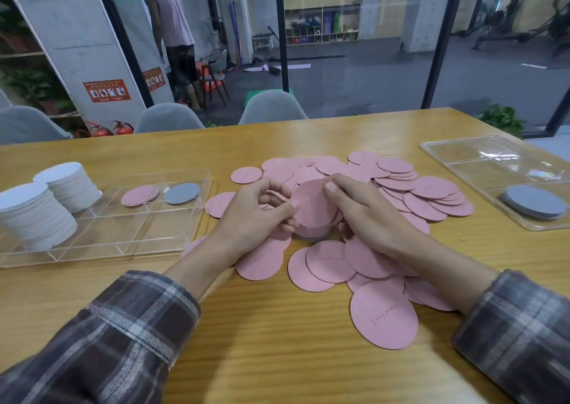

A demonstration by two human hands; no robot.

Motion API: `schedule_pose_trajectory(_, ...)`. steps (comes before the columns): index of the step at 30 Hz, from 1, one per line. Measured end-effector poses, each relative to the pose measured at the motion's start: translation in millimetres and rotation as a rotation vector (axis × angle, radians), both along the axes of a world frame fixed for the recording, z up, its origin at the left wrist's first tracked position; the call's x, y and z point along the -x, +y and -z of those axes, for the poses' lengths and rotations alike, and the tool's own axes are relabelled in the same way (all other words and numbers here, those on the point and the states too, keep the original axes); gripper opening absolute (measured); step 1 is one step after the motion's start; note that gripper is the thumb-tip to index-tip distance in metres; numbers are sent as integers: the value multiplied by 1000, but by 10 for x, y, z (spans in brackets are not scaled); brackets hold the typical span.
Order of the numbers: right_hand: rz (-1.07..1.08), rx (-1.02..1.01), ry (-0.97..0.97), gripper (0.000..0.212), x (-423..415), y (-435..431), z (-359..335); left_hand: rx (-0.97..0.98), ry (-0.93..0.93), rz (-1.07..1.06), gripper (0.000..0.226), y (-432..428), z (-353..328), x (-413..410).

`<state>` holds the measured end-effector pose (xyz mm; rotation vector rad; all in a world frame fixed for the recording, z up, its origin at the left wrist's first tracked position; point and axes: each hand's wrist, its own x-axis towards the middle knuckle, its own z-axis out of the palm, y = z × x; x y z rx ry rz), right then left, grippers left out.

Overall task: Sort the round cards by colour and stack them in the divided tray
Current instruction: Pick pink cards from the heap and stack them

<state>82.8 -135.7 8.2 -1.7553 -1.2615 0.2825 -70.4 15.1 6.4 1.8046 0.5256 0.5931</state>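
A person's left hand [256,215] and right hand [367,215] are gripping a stack of pink cards [313,209], fingers [331,188] curling round its edge, amid the loose pink pile [425,194] on the table [277,342]. Left of the pile, the divided tray [129,231] is holding 2 white stacks [37,215], 1 pink card [140,195] and 1 grey card [182,193]; right of it, another tray [481,163] is holding grey cards [535,201].

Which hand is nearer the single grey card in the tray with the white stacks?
Left. The left hand grips the pink stack to the right of the grey card; the right hand holds the stack's other side, farther away.
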Motion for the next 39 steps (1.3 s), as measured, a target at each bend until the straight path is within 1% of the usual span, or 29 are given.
schedule_pose_trajectory(3,-12,10,-12,30,23,17,14,58,-4,-10,17,-79,-6,-10)
schedule_pose_trajectory(6,-19,23,-69,16,3,22,39,46,12,-15,23,-127,-20,-2)
schedule_pose_trajectory(7,-12,24,-84,15,-10,28,50,-3,25,-25,24,-127,-19,-1)
schedule_pose_trajectory(8,1,20,-100,14,-18,31,52,-107,44,-40,22,-120,-13,3)
schedule_pose_trajectory(10,38,3,-124,14,-38,38,47,-386,82,-26,19,-106,10,11)
schedule_pose_trajectory(11,52,-6,-124,13,-50,40,44,-476,99,27,20,-118,22,18)
schedule_pose_trajectory(14,75,-3,-120,10,-87,34,42,-582,179,249,28,-183,66,43)
schedule_pose_trajectory(17,87,13,-148,10,-92,35,49,-638,196,335,37,-191,72,45)
schedule_pose_trajectory(20,90,13,-153,13,-85,34,40,-627,215,367,41,-185,38,60)
schedule_pose_trajectory(22,88,14,-149,13,-81,27,39,-600,234,379,39,-192,14,73)
schedule_pose_trajectory(27,83,10,-106,18,-66,21,26,-434,234,369,35,-135,-43,75)
schedule_pose_trajectory(30,67,12,-75,23,-61,11,-1,-318,159,307,24,-75,-86,77)
schedule_pose_trajectory(32,51,0,-11,26,-53,8,-9,-237,85,238,17,-38,-98,82)
schedule_pose_trajectory(34,46,-11,38,29,-44,10,-11,-146,33,163,16,-4,-84,77)
schedule_pose_trajectory(36,53,-9,61,29,-34,17,-8,-88,3,108,19,21,-63,62)
schedule_pose_trajectory(39,46,-10,82,31,-24,26,-1,-81,1,76,35,2,-47,42)
